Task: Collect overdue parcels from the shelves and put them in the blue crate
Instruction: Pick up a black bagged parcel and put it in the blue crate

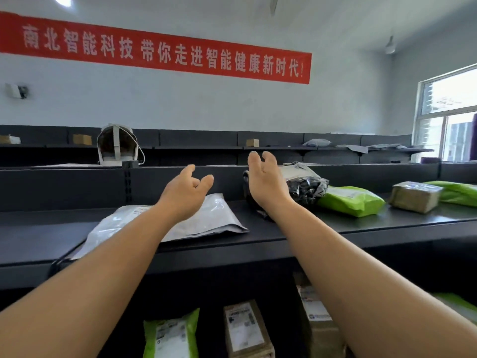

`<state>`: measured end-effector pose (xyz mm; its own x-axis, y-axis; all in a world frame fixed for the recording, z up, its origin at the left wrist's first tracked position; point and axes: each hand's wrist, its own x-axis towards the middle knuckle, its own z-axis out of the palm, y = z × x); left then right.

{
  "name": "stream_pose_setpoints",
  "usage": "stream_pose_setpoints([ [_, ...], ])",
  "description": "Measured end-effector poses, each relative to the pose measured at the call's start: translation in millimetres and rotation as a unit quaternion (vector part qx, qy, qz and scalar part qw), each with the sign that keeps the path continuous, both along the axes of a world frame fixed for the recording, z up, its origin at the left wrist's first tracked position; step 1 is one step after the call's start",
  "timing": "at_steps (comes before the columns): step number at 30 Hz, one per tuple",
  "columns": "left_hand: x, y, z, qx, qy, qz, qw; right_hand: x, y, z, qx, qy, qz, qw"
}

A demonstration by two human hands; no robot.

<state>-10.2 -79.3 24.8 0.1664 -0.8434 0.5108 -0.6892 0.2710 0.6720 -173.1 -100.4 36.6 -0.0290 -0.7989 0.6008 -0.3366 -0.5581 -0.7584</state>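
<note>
Fingers (204, 180) of left hand (184, 192) loosely curled, holding nothing, above grey mailer (219, 215) at shelf (361, 223) front edge. Right hand (265, 182) fingers straight, empty, just before black-and-clear bag (304, 184) near shelf back wall. Blue crate not in view. Best: check labels first, then pinch one parcel by edge, lift flat. Green mailer (351, 200) crowds bag; brown box (413, 196) further right. More parcels on lower shelf (245, 329).
</note>
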Motion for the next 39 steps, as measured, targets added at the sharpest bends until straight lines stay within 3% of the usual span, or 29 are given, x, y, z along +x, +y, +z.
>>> stream_pose_setpoints([
  [7, -62.1, -34.1, 10.2, 0.034, 0.041, -0.054, 0.997, -58.5, -41.8, 15.1, -0.028, -0.008, -0.041, 0.999],
  [13, -100.7, -79.9, 8.3, 0.091, 0.166, -0.029, 0.982, -111.1, -90.5, 19.8, 0.012, 0.002, -0.077, 0.997],
  [25, -128.9, -126.3, -10.1, 0.115, 0.320, 0.033, 0.940, -145.8, -159.5, -0.3, 0.224, 0.003, 0.048, 0.973],
  [32, -135.3, -127.8, -15.5, 0.105, 0.337, 0.033, 0.935, -151.6, -164.5, -8.2, 0.251, -0.014, 0.125, 0.960],
  [39, -136.3, -112.1, -24.8, 0.014, 0.324, 0.010, 0.946, -148.5, -155.2, -17.9, 0.212, -0.103, 0.180, 0.955],
])
